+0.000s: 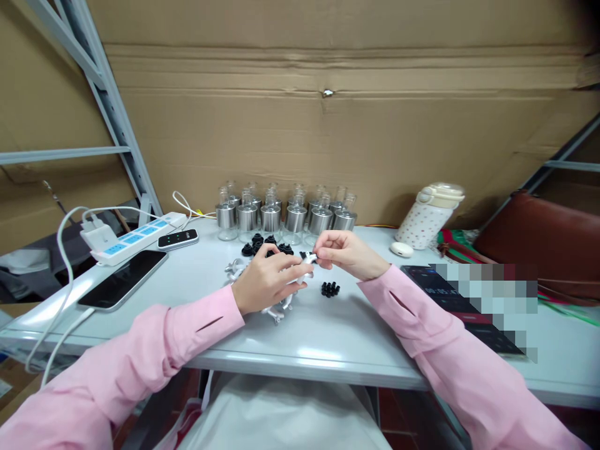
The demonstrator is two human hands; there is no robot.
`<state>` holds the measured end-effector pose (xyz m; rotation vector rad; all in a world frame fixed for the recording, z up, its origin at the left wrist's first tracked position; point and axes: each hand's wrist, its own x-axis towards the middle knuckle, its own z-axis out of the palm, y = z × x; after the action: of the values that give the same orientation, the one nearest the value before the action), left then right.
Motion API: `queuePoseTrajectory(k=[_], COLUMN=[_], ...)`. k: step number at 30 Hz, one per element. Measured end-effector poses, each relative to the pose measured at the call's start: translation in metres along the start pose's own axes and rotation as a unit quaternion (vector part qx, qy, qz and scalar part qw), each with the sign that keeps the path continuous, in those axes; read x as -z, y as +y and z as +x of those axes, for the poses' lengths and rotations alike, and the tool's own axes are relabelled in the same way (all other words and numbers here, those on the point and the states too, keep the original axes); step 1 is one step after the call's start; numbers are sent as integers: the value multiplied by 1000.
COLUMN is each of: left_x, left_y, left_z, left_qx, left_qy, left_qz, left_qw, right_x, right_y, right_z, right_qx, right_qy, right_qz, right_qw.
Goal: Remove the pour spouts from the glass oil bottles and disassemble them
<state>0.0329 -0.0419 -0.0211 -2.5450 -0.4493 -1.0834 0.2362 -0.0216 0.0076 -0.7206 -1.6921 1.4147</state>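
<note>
In front of me my left hand (272, 279) holds a small white plastic piece (309, 257) between thumb and fingers. My right hand (345, 253) meets it from the other side, its fingertips pinched on a small dark bit at the white piece's end; the fingers partly cover it. More white plastic pieces (277, 311) with curved arms lie under and beside my left hand. Black ribbed caps (257, 241) are heaped just behind that hand. A cluster of small black pieces (330, 289) lies on the table below my right hand.
Glass bottles with metal sleeves (270, 219) stand in rows at the back. A power strip (140, 239) and phone (122, 280) with cables lie left. To the right are a dotted bottle (425, 219), a round white case (402, 249), another phone (435, 284) and a brown bag (539, 244).
</note>
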Motion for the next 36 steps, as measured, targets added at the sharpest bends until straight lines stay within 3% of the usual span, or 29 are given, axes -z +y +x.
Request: queuePoseTrajectory(k=[8,19,30,36], left_x=[0,1,1,2], left_y=[-1,0,0,0], left_z=[0,0,-1,0], left_qx=[-5,-8,-2,19], left_qy=[30,29,16,-6], left_qz=[-2,-11,-30,-45], left_qw=[1000,999,999,999], right_x=[-14,-19,-18,-20], right_y=[10,8,5,7], right_z=[1,-2,-2,0], right_qx=[-55,-40,-40,-56], right_qy=[-56,-110,-102,-55], right_qz=[110,138,112,134], right_qw=[991,983,988,988])
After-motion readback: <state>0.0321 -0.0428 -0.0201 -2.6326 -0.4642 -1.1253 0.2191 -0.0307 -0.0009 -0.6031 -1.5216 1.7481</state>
